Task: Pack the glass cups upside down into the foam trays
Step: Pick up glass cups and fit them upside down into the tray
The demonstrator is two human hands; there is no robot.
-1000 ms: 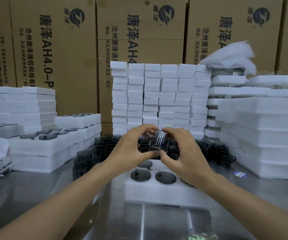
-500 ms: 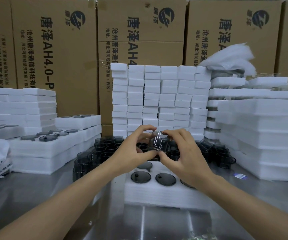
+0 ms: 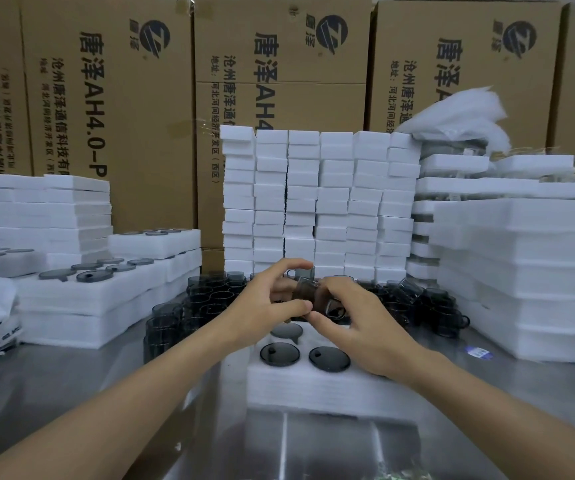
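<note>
Both hands were raised over the far end of the foam tray (image 3: 313, 389), which lay on the steel worktop (image 3: 71, 386) directly in front of me. My left hand (image 3: 265, 306) and right hand (image 3: 365, 327) met there with one smoked glass cup (image 3: 308, 294) between them.

Left fingers (image 3: 293, 265) curled over the top of the cup, with the thumb at its near side. Right fingers (image 3: 334, 285) wrapped its right side, where the handle showed. Both sets of fingers were closed on the cup, gripping it.

The cup was tilted and held clear above the tray, not in any pocket. I could not tell which way its mouth faced.

Three inverted cups (image 3: 280, 354) sat bottom-up in the tray's pockets. Two were side by side in the near row and one was just behind them, partly under my hands.

Behind the tray, loose cups (image 3: 210, 299) of the same dark glass stood crowded on the worktop, spreading to its far left and far right.

Left of the tray, filled trays (image 3: 106, 289) were stacked, with dark cup bottoms showing in the top layers.

Beyond the loose cups stood columns of small white foam blocks (image 3: 317, 202). Right of the tray, plain foam slabs (image 3: 521, 271) were piled high. Printed cardboard cartons (image 3: 106, 98) stood furthest back, behind the foam stacks.
</note>
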